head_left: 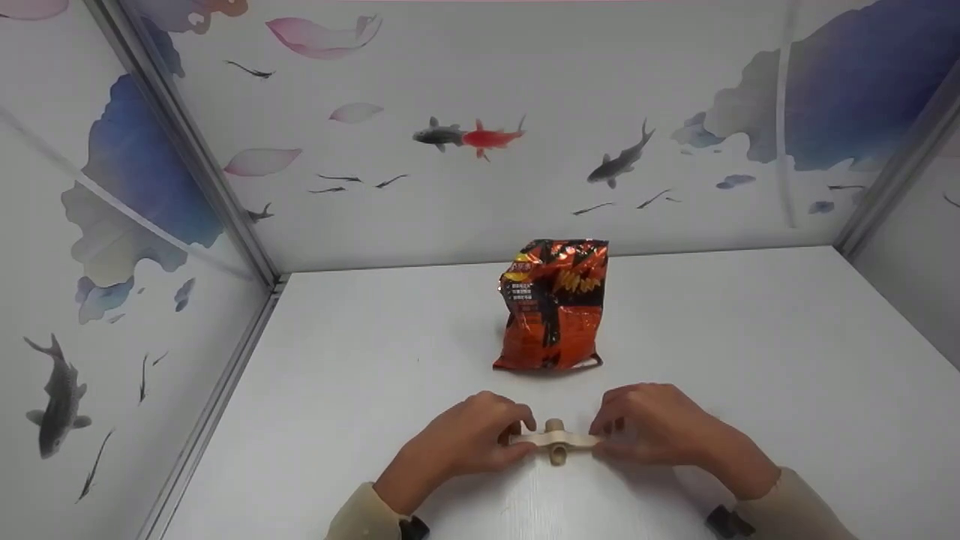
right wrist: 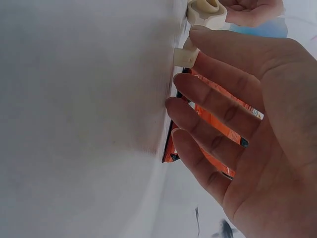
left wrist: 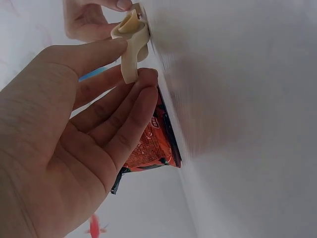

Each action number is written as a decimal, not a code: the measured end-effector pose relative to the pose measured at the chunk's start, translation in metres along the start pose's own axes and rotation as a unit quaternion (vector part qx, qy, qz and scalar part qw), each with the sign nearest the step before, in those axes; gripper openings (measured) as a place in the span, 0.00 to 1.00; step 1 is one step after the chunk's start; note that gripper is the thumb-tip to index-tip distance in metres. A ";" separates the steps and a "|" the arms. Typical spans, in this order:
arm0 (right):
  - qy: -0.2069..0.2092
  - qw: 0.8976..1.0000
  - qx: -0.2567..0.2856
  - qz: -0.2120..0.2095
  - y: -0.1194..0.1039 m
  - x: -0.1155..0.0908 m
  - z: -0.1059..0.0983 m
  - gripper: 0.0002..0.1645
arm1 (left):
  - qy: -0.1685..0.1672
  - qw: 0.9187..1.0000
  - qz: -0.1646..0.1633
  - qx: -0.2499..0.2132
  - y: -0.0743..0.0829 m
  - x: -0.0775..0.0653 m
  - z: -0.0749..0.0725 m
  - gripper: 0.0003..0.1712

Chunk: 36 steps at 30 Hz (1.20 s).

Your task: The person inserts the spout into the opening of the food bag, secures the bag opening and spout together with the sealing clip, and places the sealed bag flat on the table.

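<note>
A cream-coloured piece with a short hollow tube through its middle and two flat wings (head_left: 556,438) is held low at the white table, in front of the bag. My left hand (head_left: 476,435) pinches its left wing between thumb and fingers. On the other side, my right hand (head_left: 656,426) pinches the right wing. The tube's open end (left wrist: 130,23) shows in the left wrist view, above my left thumb. In the right wrist view the thumb lies against the piece (right wrist: 205,19), while the other fingers extend past it. Fingers partly hide both wing ends.
An orange and black snack bag (head_left: 555,307) stands upright on the table (head_left: 375,360) just beyond my hands. White panels printed with fish and petals (head_left: 510,202) enclose the table at the back and sides, joined by metal corner posts (head_left: 202,150).
</note>
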State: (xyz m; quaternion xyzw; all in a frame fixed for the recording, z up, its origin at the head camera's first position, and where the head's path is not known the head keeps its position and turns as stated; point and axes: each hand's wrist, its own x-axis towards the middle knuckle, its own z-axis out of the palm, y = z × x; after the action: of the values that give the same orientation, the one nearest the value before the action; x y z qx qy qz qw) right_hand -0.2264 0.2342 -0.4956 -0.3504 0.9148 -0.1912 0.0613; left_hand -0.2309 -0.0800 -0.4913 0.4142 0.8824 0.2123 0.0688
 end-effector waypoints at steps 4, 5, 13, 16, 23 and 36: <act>0.001 1.000 0.000 -0.006 0.000 0.000 -0.001 0.05 | -0.001 1.000 0.000 -0.006 -0.001 0.001 -0.001 0.12; 0.002 1.000 0.000 -0.006 0.001 0.000 -0.001 0.05 | -0.001 1.000 0.000 -0.008 -0.001 0.001 -0.001 0.12; 0.018 1.000 -0.005 0.013 0.001 0.000 -0.003 0.06 | 0.005 0.999 -0.017 -0.034 -0.001 0.003 -0.003 0.12; 0.023 1.000 -0.007 0.018 0.000 0.000 -0.004 0.07 | 0.018 0.999 -0.019 -0.039 -0.001 0.003 -0.003 0.11; 0.041 0.999 -0.002 0.030 -0.002 0.001 -0.007 0.08 | 0.082 0.996 -0.011 -0.041 0.001 0.002 -0.002 0.12; 0.151 0.988 -0.012 -0.007 -0.005 0.000 -0.007 0.11 | 0.137 0.986 -0.046 -0.080 0.009 0.004 0.001 0.16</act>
State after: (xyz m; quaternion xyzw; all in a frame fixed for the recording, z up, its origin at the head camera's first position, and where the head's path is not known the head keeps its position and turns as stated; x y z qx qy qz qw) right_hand -0.2249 0.2333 -0.4868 -0.3245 0.9134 -0.2313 -0.0831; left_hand -0.2270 -0.0716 -0.4881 0.3329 0.8820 0.3335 -0.0105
